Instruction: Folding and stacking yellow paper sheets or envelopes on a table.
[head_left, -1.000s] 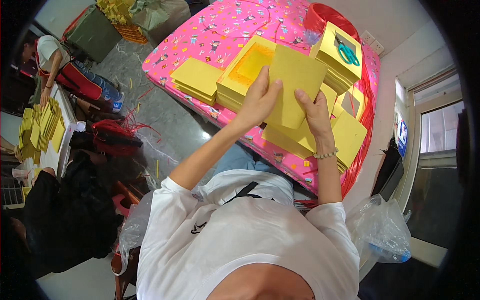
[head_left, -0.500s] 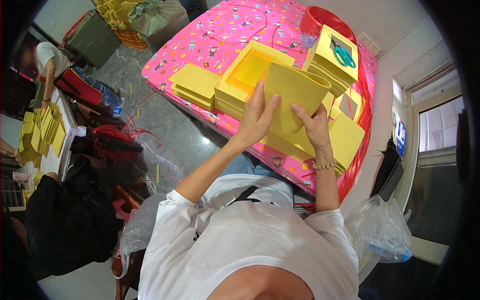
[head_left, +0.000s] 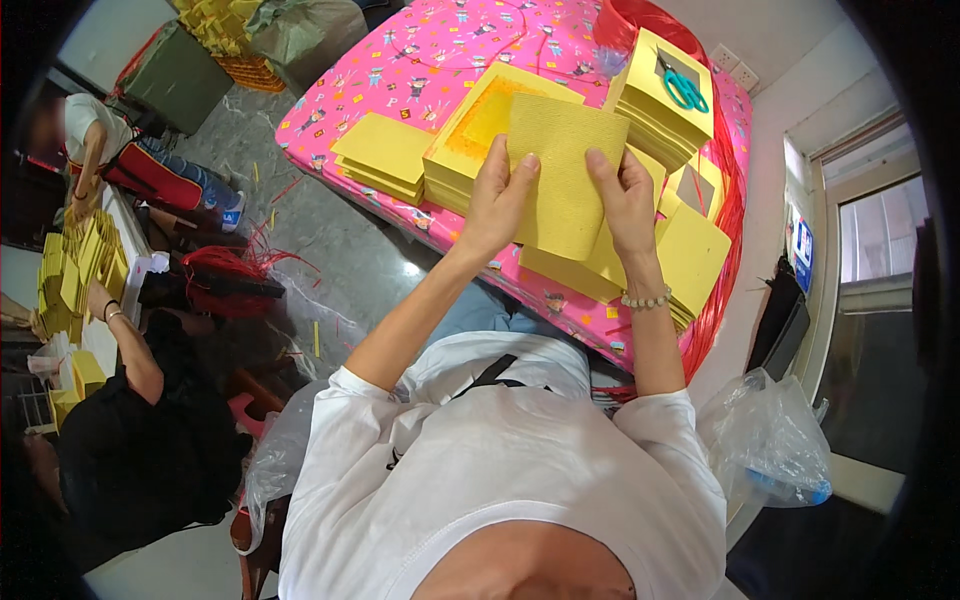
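Both hands, left hand (head_left: 497, 205) and right hand (head_left: 625, 200), have fingers clenched on the side edges of a yellow paper sheet (head_left: 568, 170) held above the pink surface (head_left: 420, 50); recommend even grip, corners squared before folding.

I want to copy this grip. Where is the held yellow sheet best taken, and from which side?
Take the yellow sheet at its two side edges, probably from the near side, as the left hand and right hand do: it is thin, flat and wide, so two-sided support likely prevents sagging.
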